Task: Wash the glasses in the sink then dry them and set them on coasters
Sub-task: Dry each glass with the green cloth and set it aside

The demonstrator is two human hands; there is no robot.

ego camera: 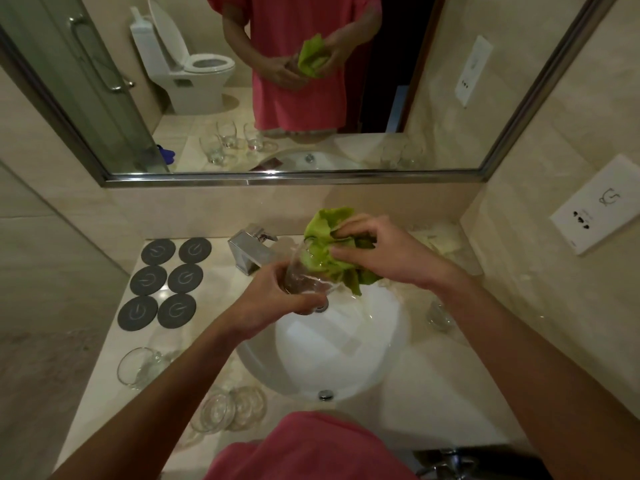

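Glass (304, 275) in my left hand (277, 299), green cloth (329, 251) in my right hand (377, 251), both held up over the back of the white sink (332, 355). My left fingers curl round the lower part of the glass from beneath, tilting it so the mouth points toward the cloth. My right hand pinches the cloth, thumb and fingertips bunched on it, and part of the cloth is pushed into the mouth of the glass while the rest spills out above and below my fingers.

Six dark round coasters (166, 282) lie in two columns on the counter (433, 393) to the left of the chrome tap (251, 249); none has a glass on it. Each coaster carries a pale ring-shaped mark, but I cannot read it as a brand or any lettering.

More glasses stand on the counter: one (138, 367) at the near left beside the basin, two more (228, 408) close together by the front rim, and one (440, 315) to the right of the sink.

A white wall plate (599, 206) on the right wall has a small line drawing and dark sockets; some tiny print sits on it, too small to read. The mirror (311, 98) above shows my hands, the cloth and my pink shirt (311, 448).
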